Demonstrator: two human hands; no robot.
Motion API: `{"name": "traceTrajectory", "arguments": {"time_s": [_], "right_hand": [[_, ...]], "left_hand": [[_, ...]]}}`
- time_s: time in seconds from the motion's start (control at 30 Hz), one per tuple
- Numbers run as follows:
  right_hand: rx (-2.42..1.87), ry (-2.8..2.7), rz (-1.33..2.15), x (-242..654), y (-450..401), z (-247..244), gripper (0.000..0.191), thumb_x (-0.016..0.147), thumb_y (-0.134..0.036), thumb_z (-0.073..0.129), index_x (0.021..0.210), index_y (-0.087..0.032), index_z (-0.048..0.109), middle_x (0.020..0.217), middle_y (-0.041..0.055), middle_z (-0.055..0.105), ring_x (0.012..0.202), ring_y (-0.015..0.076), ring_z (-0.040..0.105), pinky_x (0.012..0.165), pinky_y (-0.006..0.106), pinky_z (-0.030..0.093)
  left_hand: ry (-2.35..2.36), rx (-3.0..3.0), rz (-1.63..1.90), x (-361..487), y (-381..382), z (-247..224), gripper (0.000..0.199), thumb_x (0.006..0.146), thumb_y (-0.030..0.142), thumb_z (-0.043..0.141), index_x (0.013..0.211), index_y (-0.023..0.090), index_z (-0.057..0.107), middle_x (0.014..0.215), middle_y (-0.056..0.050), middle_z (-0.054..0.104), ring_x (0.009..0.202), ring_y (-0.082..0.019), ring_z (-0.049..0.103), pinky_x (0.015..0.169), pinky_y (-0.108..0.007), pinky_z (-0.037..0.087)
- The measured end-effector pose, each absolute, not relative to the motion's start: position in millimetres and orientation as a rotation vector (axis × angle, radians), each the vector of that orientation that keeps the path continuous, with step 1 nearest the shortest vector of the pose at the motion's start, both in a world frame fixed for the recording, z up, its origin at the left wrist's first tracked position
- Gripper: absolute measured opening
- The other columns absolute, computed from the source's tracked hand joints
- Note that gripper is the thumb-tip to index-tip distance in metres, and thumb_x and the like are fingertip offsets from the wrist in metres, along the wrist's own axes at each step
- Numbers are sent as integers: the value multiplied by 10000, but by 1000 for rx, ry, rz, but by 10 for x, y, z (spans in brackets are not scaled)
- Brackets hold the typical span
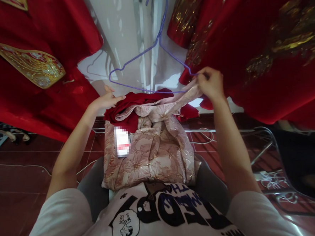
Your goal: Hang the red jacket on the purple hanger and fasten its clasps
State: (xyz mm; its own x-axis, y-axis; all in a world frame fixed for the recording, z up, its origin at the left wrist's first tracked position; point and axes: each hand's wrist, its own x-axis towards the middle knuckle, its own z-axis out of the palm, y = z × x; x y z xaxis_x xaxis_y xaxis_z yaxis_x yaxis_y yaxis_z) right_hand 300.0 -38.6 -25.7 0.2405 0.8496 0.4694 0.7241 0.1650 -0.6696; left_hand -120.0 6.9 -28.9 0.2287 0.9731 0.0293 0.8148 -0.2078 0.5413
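A purple wire hanger (140, 55) stands upright in front of me, its hook at the top. My right hand (210, 81) is closed at the hanger's right corner, pinching the end of a pale pink strip of the brocade garment (149, 157). This pink-gold garment lies folded across my lap, with a blurred white tag (122, 141) on its left part. Dark red cloth (135, 99) is bunched on top of it, behind the pink edge. My left hand (108, 99) rests at the left side of the red cloth, below the hanger's left corner, fingers apart.
Red garments with gold decoration hang on the left (72, 27) and on the right (249, 55). A dark chair (301, 159) with metal legs stands at right. White cables (276, 182) lie on the red tiled floor (17, 183). Shoes (20, 136) are at far left.
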Motion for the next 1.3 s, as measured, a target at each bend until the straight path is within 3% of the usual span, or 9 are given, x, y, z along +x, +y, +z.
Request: {"name": "traceTrajectory", "arguments": {"time_s": [0.17,0.33,0.43,0.57,0.63,0.8,1.07,1.2,1.3], "right_hand": [[-1733,-1326,429,3200,-572,-449,260,914,-206,573,654,-208,562,677,21,619,792,212,659,848,372,535],[-1765,-1317,785,3307,-754,-564,192,824,-318,802,737,-201,676,596,-6,576,578,153,549,597,293,485],[-1709,-1339,953,3324,-817,-563,203,736,-313,874,763,-202,705,641,8,631,578,138,549,520,253,459],[-1649,-1332,870,3281,-864,-488,128,743,-258,831,782,-226,713,717,7,672,628,151,601,587,287,538],[-1622,-1271,813,3246,-864,-453,121,730,-239,825,784,-237,717,757,15,695,666,168,631,663,329,583],[-1400,-1068,809,3152,-809,-441,250,609,-264,884,776,-258,698,794,12,739,726,196,680,764,392,626],[-1262,-1278,576,3060,-781,-460,209,720,-351,815,886,-283,709,874,10,765,756,211,714,758,422,630],[-1332,-1219,450,3084,-760,-492,119,793,-253,741,908,-255,711,918,34,785,806,206,731,743,372,624],[-1379,-1158,375,3144,-741,-504,77,823,-167,706,883,-214,716,904,62,790,796,188,723,745,336,601]], "left_hand": [[1430,2495,321,-1299,-279,-462,575,802,699,726,1034,188,603,1038,-112,654,917,-254,666,798,-352,534],[1452,2798,97,-1417,-360,-678,467,830,571,714,1115,202,697,1179,-148,646,1046,-321,653,834,-387,531],[1481,2820,30,-1522,-214,-640,232,868,389,630,940,208,756,1011,-114,723,880,-280,692,755,-351,503],[1426,2706,174,-1640,33,-320,252,853,396,622,792,199,767,623,-30,654,605,-188,609,623,-285,416],[1365,2665,393,-1655,118,-124,326,862,463,635,753,179,753,572,-13,607,578,-165,570,613,-274,410],[1196,2619,907,-1445,201,133,294,929,473,637,890,202,746,871,-52,732,821,-219,673,827,-322,530],[819,2757,746,-468,252,-128,259,1028,324,516,1126,162,694,1250,-124,718,1175,-281,640,1070,-445,480],[872,2760,689,-261,281,-247,240,1013,290,527,1148,167,683,1181,-118,726,1150,-283,639,1019,-419,489],[896,2781,641,-313,234,-318,215,1020,288,514,1092,174,681,1018,-97,723,994,-255,669,912,-377,500]]}}
